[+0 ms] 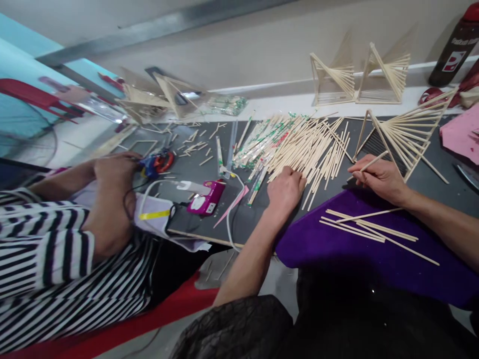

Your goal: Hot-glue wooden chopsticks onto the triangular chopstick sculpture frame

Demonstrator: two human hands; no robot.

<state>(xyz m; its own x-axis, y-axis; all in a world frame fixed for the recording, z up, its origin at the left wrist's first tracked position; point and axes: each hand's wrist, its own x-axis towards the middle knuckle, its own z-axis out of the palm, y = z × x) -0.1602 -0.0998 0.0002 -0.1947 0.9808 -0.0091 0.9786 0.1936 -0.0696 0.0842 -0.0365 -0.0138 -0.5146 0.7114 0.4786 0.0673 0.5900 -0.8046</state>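
My right hand (pixel 381 180) pinches a wooden chopstick (pixel 370 162), which slants up to the right between thumb and fingers above the table. My left hand (pixel 286 193) rests at the near edge of a big pile of loose chopsticks (pixel 307 147). Its fingers are curled, and what lies under them is hidden. Several more chopsticks (pixel 370 224) lie across a purple cloth (pixel 310 239) at the table's front edge. Just beyond my right hand stands a fan-shaped twisted frame of glued sticks (pixel 406 132).
Chopsticks in clear wrappers (pixel 258 142) lie left of the pile. Two finished-looking stick frames (pixel 333 80) stand by the wall, with a dark bottle (pixel 452 55) at right. A magenta box (pixel 205 198) with a white cable is left of me. A co-worker's hands (pixel 116 169) are farther left.
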